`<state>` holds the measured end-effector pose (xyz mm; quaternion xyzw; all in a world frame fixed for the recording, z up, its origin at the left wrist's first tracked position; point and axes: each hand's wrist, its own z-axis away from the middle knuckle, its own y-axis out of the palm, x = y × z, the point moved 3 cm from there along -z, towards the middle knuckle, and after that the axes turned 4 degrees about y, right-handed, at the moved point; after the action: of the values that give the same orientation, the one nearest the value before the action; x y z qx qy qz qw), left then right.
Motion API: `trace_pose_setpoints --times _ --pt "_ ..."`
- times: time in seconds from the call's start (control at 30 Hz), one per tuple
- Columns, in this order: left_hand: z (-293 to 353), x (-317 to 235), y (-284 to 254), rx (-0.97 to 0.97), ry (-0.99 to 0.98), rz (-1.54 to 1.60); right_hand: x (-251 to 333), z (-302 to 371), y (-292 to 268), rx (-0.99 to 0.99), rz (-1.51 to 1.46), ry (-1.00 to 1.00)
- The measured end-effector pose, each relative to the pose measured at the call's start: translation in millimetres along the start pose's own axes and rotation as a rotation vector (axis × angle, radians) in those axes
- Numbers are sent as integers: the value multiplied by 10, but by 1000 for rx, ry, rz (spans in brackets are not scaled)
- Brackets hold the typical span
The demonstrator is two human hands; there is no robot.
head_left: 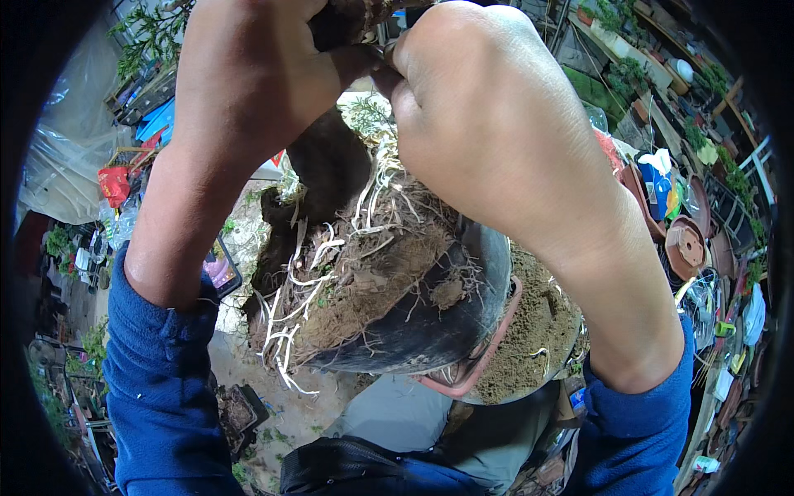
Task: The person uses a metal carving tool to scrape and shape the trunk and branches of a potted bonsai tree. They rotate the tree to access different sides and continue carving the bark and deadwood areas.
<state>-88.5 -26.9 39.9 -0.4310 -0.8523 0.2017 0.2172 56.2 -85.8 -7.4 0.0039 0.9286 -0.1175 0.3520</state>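
Observation:
A small tree with a dark trunk (329, 161) stands in front of me, its pale bare roots (306, 273) hanging over a clump of soil (364, 293). This root clump rests against a dark rounded container (413, 335). Both my hands are raised at the trunk's upper part. Bark (343, 21) shows beside my left hand (256, 58), which is closed around it. My right hand (467, 74) is curled, its fingers pressed together against the left thumb; whatever they pinch is hidden. Green needle foliage (149, 37) sticks out beyond the left hand.
Beneath the root clump, a pinkish-rimmed pot (480, 364) sits in loose brown soil (533, 331). A phone (222, 269) is beside my left forearm. At right are brown pots (686, 245) and cluttered shelves; plastic sheeting (70, 140) hangs at left. My legs (397, 413) are below.

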Motion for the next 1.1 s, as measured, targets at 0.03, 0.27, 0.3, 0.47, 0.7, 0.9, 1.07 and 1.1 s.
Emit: trace_pose_setpoints --times 0.03,0.27,0.3,0.47,0.7,0.9,1.07,1.1 --pt "-15 -26 2 -34 25 48 8 0 3 -5 -29 7" --pt "36 -127 -176 201 25 -39 -44 96 -46 71 -22 -150" --pt "49 -122 -198 237 -15 -80 -85 103 -54 123 -42 -206" --pt "20 -170 -117 103 78 149 -268 -232 -142 18 -579 166" --pt "99 -269 -101 107 -106 -143 -404 -43 -190 471 -1135 760" --pt "-96 -467 54 -134 -270 -268 -187 63 119 0 -1022 619" --pt "-37 -309 -122 143 -226 -197 -145 82 104 44 -846 608" --pt "-9 -172 -83 116 -229 -275 -131 69 127 61 -814 597"
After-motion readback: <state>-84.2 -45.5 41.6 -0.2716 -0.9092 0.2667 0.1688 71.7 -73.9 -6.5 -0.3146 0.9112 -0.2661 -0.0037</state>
